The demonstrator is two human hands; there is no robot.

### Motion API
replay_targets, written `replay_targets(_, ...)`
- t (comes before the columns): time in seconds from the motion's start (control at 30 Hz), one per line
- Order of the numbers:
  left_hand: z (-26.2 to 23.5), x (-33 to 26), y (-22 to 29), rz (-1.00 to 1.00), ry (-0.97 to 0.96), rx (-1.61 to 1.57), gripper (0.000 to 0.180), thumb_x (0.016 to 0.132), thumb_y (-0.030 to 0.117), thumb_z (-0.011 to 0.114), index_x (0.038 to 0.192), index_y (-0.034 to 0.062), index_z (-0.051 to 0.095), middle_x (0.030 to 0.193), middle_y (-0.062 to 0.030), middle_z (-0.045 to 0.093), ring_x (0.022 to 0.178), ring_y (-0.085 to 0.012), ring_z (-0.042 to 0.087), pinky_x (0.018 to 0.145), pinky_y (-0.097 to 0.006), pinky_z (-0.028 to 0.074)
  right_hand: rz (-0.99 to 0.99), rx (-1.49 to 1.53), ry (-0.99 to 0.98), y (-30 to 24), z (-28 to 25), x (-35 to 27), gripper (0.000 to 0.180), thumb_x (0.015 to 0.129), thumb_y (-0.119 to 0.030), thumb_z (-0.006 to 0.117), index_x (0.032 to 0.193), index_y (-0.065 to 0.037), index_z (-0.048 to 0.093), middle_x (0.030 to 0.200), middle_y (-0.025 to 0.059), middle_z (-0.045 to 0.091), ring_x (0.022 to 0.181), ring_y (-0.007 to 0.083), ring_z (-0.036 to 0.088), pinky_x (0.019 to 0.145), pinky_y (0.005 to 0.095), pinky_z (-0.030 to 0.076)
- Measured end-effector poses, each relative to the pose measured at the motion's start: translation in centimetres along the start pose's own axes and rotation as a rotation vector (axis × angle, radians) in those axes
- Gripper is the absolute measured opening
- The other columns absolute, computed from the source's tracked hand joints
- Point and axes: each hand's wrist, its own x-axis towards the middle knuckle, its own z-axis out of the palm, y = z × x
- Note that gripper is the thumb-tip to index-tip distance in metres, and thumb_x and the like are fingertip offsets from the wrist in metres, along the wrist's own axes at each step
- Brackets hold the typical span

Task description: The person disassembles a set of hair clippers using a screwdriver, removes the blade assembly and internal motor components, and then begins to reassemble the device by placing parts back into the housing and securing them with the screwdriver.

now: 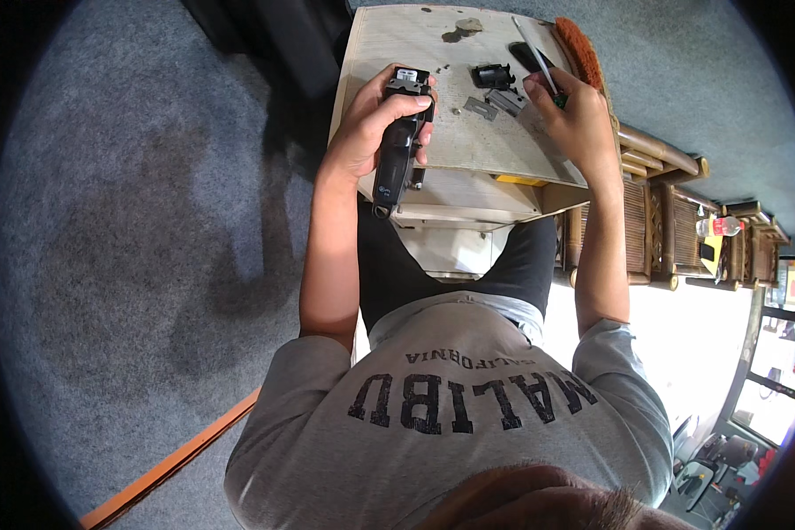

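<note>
My left hand (362,132) is wrapped round a black hair clipper (399,146), its head end pointing away from me. The thumb presses near the head, where a metal plate and a white part show. My right hand (576,119) is closed on a thin, pale rod-like tool (532,49) with a bit of green at the fingers; its kind is unclear. Left of that hand lie a black plastic clipper part (492,76), a flat toothed metal piece (480,108) and some silvery metal parts (506,101). A dark elongated object (528,58) lies partly behind the tool.
All this is on a small pale wooden table (380,40) with an open shelf below. An orange-bristled brush (579,51) lies along its right edge. Bamboo furniture (654,221) stands to the right, with a bottle (723,227) on it. Grey carpet (150,221) spreads left.
</note>
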Motion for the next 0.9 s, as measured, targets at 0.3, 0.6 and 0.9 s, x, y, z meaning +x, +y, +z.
replay_targets(0.3, 0.2, 0.0, 0.2, -0.016, 0.006, 0.013, 0.039, 0.093, 0.017, 0.065, 0.126, -0.0022, 0.056, 0.096, -0.0109, 0.062, 0.071, -0.0153, 0.065, 0.051, -0.034, 0.061, 0.027, -0.076, -0.026, -0.7, 0.3, -1.5, 0.029, 0.097, -0.028, 0.071, 0.109, -0.002, 0.075, 0.095, 0.0268, 0.074, 0.095, 0.0452, 0.072, 0.082, 0.0495, 0.056)
replay_targets(0.6, 0.1, 0.0, 0.3, -0.034, 0.001, 0.015, 0.039, 0.093, 0.017, 0.065, 0.127, -0.0019, 0.056, 0.098, -0.0111, 0.062, 0.072, -0.0159, 0.065, 0.052, -0.034, 0.060, -0.056, -0.004, -0.021, -1.5, 2.1, -1.9, 0.026, 0.095, -0.025, 0.075, 0.109, -0.002, 0.076, 0.089, 0.0215, 0.075, 0.076, 0.0327, 0.073, 0.074, 0.0410, 0.054)
replay_targets(0.9, 0.2, -0.1, 0.3, -0.038, -0.001, -0.008, 0.039, 0.092, 0.018, 0.069, 0.125, 0.0006, 0.058, 0.096, -0.0102, 0.063, 0.071, -0.0159, 0.066, 0.053, -0.035, 0.060, -0.039, -0.013, -0.005, -1.4, 1.7, -2.0, 0.027, 0.095, -0.023, 0.075, 0.109, -0.001, 0.076, 0.090, 0.0227, 0.075, 0.078, 0.0346, 0.073, 0.075, 0.0405, 0.054)
